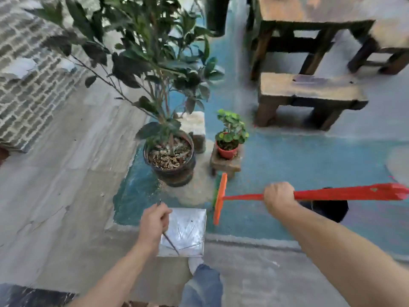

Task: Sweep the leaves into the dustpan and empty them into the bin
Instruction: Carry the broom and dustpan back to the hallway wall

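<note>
A silver metal dustpan [188, 229] rests on the ground just in front of my shoe. My left hand [152, 224] is closed around its thin dark handle at the pan's left side. My right hand [280, 196] grips the red handle of a broom [243, 197]. The broom's orange head [220, 198], with green bristles behind it, stands on edge just right of the dustpan. I cannot make out loose leaves on the floor or in the pan. A dark round shape [327, 210], possibly a bin, lies partly hidden behind my right forearm.
A large potted shrub [170, 158] stands just beyond the dustpan. A small red-potted plant [229, 149] sits on a low wooden block to its right. A wooden bench [309, 94] and table [309, 14] fill the upper right. A patterned mat [28, 74] lies far left.
</note>
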Available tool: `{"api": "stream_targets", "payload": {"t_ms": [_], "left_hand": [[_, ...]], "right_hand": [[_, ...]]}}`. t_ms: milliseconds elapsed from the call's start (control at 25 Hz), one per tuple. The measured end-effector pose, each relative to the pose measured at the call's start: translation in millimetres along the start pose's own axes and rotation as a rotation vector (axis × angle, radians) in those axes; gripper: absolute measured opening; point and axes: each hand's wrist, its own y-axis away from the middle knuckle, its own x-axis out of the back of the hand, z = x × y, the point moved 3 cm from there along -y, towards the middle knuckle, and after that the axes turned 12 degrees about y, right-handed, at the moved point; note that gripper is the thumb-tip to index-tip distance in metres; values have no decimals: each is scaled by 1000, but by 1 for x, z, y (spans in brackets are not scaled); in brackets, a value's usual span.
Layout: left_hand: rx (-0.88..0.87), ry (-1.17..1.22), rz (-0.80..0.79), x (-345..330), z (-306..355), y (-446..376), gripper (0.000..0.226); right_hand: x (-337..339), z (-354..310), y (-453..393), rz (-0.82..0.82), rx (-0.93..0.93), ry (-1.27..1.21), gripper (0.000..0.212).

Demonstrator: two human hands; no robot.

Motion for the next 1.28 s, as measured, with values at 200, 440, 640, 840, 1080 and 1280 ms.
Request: {"api": "stream_targets", "payload": {"t_ms": [200, 440, 640, 840, 1080, 1280], "left_hand": [[10, -143, -341, -109, -36, 69, 47], [116, -325, -667, -252, -100, 198, 31], [66, -595, -907, -375, -150, 338, 45], [58, -694, -1135, -437, -209, 454, 50], [85, -730, -1414, -489, -297, 584, 42], [185, -826, -1620, -539, -392, 687, 45]], "right_hand": [[-158, 98, 153, -135, -392, -326, 31], [-339, 115, 374, -217, -963, -877, 29], [-465, 46, 537, -279, -1373, -1410, 48], [-519, -19, 662, -229, -1771, -1638, 34], [-600, -76, 741, -254, -2235, -1767, 37], [-664, -64, 784, -205, -2435, -1966, 36]]}}
